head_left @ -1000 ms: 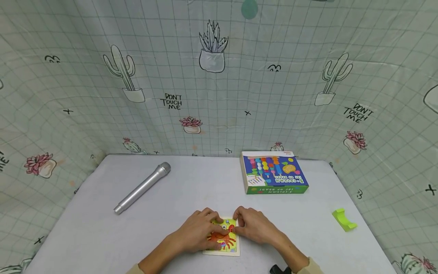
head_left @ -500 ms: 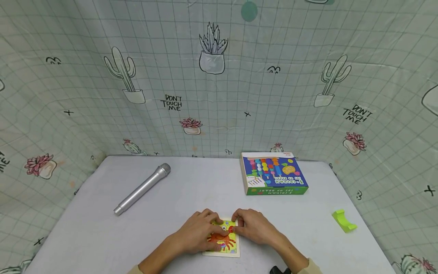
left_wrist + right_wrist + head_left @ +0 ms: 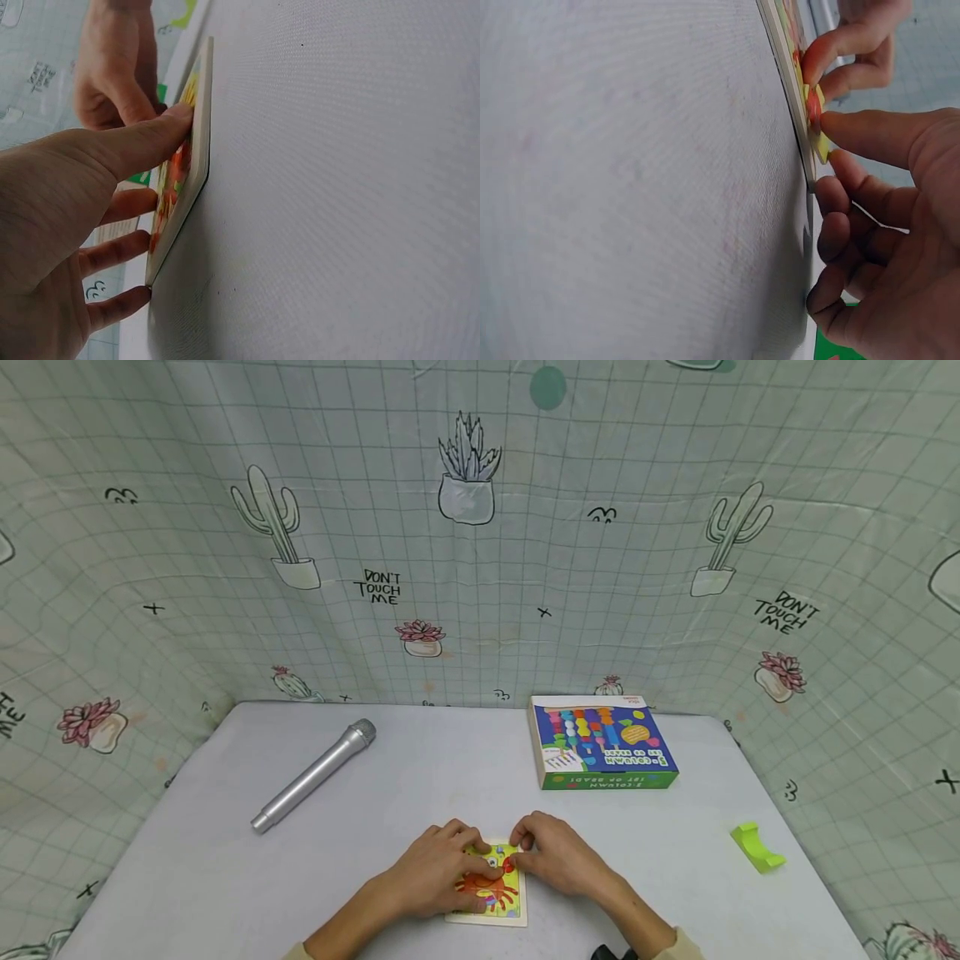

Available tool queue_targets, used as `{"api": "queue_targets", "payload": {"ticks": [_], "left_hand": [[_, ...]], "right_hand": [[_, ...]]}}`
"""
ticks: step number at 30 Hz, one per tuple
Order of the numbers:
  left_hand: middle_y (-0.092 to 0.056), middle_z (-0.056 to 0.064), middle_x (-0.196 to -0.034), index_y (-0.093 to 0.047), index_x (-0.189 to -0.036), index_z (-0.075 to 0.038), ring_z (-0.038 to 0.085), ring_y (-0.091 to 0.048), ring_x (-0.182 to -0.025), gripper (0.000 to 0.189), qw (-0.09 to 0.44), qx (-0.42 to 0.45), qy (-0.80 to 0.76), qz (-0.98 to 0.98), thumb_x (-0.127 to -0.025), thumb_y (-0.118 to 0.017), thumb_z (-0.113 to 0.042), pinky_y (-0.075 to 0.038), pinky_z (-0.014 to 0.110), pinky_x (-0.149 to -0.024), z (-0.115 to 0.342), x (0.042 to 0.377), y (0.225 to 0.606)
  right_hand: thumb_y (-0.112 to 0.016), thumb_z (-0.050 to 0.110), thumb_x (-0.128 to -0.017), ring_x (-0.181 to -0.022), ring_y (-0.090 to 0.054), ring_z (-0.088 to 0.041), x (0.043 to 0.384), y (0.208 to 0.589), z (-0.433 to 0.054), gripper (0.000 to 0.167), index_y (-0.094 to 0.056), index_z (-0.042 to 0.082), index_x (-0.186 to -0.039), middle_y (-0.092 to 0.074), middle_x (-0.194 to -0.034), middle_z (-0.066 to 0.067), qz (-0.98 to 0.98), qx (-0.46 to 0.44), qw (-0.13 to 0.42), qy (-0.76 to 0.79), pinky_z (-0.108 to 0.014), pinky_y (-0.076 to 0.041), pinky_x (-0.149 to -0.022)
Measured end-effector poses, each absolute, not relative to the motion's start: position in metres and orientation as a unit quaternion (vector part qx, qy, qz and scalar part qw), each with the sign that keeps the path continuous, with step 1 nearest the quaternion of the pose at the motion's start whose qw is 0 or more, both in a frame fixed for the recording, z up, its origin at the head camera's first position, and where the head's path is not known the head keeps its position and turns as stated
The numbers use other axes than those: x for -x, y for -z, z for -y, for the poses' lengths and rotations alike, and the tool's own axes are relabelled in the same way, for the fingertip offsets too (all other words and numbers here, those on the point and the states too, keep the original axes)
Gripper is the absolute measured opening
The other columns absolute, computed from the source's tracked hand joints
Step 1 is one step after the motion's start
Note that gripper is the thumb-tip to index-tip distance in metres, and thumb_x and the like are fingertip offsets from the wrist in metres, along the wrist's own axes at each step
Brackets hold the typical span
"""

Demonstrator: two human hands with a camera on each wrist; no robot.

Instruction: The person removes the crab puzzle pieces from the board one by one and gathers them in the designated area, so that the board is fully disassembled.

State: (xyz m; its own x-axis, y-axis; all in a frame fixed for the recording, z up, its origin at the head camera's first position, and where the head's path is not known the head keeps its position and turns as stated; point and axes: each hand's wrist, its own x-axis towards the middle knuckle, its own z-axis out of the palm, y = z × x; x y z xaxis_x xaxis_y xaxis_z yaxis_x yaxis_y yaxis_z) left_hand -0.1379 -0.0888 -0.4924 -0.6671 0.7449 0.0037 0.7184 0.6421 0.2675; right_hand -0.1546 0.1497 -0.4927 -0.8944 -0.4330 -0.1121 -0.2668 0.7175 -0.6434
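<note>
A small crab jigsaw puzzle (image 3: 504,902) in a pale frame lies flat at the table's near middle. Across its left part rests my left hand (image 3: 435,872), fingers spread; in the left wrist view the thumb (image 3: 154,142) touches the puzzle's face, and several fingertips meet its far side. My right hand (image 3: 562,857) is at the upper right of the puzzle. Between its thumb and forefinger it pinches a yellow and red puzzle piece (image 3: 823,145), which stands slightly tilted above the frame in the right wrist view. My left hand covers part of the picture.
A silver microphone (image 3: 313,777) lies at the left of the white table. At the back right is a bead-set box (image 3: 607,739). A lime green curved block (image 3: 757,848) sits near the right edge. Something black (image 3: 611,953) shows beside my right forearm.
Both hands have stayed almost in place on the puzzle, the right fingers shifting only slightly at the piece. The head view has tilted a little.
</note>
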Motion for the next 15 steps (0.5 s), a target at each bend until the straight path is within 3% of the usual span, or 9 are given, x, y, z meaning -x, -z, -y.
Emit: {"api": "queue_targets", "payload": {"ticks": [6,15], "left_hand": [[-0.058,-0.014,-0.123,-0.069,-0.124,-0.046,0.011,-0.046,-0.118,0.041,0.057,-0.401,-0.130,-0.905,-0.087,-0.067,-0.063,-0.044,0.038,-0.089,0.0891,0.1374,0.4920],[-0.058,-0.014,-0.125,-0.069,-0.124,-0.045,0.011,-0.046,-0.118,0.041,0.055,-0.403,-0.131,-0.904,-0.087,-0.067,-0.062,-0.044,0.037,-0.089,0.0890,0.1364,0.4911]], "right_hand": [[-0.075,0.023,-0.089,-0.071,-0.052,-0.010,0.1584,0.4909,-0.1480,0.008,-0.071,0.019,-0.082,-0.060,-0.078,0.009,-0.919,0.178,0.110,0.334,-0.026,-0.043,-0.061],[-0.075,0.021,-0.089,-0.068,-0.054,-0.007,0.1592,0.4911,-0.1473,0.008,-0.072,0.018,-0.083,-0.062,-0.073,0.012,-0.912,0.182,0.101,0.353,-0.024,-0.045,-0.061]]}}
